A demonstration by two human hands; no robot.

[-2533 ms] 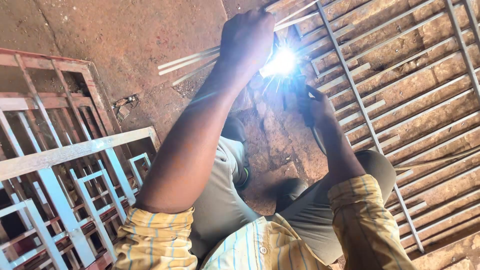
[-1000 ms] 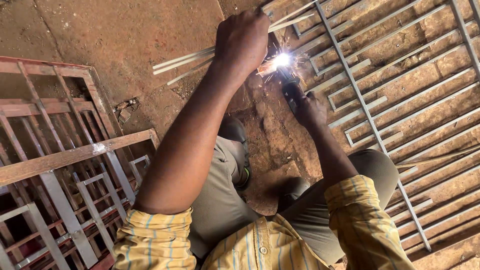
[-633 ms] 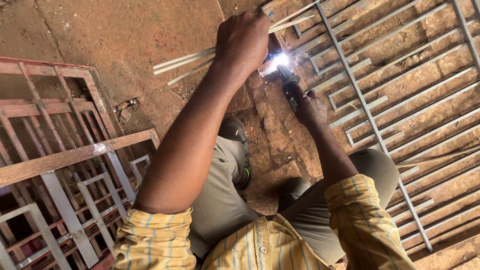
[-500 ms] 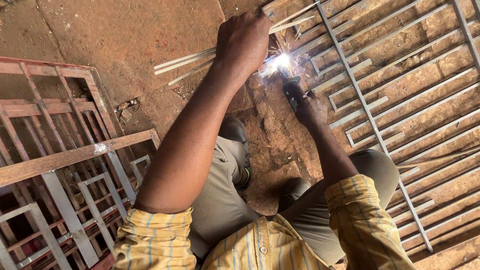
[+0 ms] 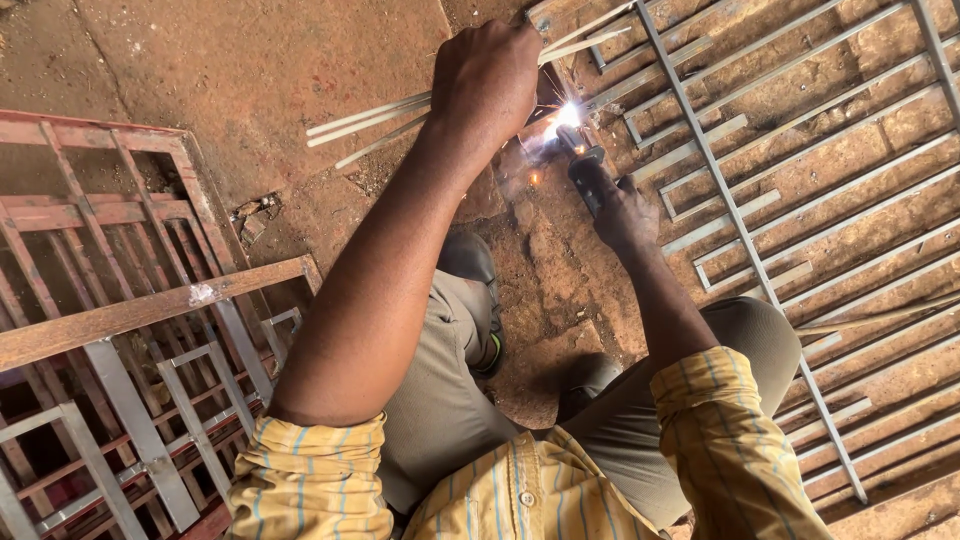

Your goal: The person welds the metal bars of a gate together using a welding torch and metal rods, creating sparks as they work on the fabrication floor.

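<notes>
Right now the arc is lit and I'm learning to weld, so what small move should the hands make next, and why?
Probably keep the left hand pressing the thin pale metal strips and ease the right hand with its dark electrode holder slightly along the joint. The bright arc sits right where the strips meet the grey metal grille, so the strips should stay fixed.

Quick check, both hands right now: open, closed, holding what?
Left hand: closed in a fist around thin metal strips.
Right hand: closed on a welding electrode holder, arc lit at its tip.
</notes>
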